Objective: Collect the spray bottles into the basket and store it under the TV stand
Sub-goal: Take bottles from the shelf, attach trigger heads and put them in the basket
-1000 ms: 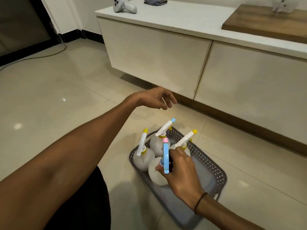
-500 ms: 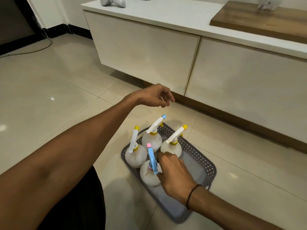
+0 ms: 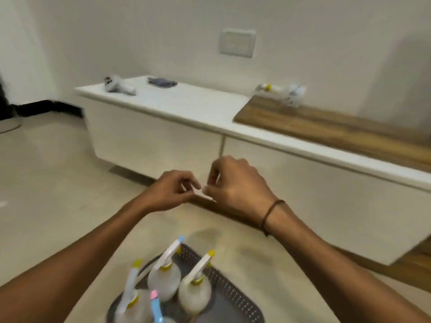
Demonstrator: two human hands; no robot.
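Note:
A grey perforated basket [image 3: 233,292] sits on the floor at the bottom of the view. Several round white spray bottles stand in it: two with yellow collars [image 3: 164,280] [image 3: 194,294], one at the left [image 3: 130,308], and one with a blue and pink trigger [image 3: 155,306]. Another spray bottle [image 3: 286,93] lies on its side, blurred, on top of the TV stand [image 3: 163,106]. My left hand [image 3: 170,192] and my right hand [image 3: 235,183] hover close together above the basket, in front of the stand. Both have loosely curled fingers and hold nothing.
A white controller [image 3: 116,85] and a dark cloth [image 3: 162,81] lie on the stand's left end. A wooden panel [image 3: 326,127] covers its right part. A low gap [image 3: 130,171] runs beneath the stand. A wall socket [image 3: 236,43] is above.
My right hand let go of the blue-trigger bottle in the basket and rose beside my left hand. The view tilted up, so the basket dropped to the bottom edge.

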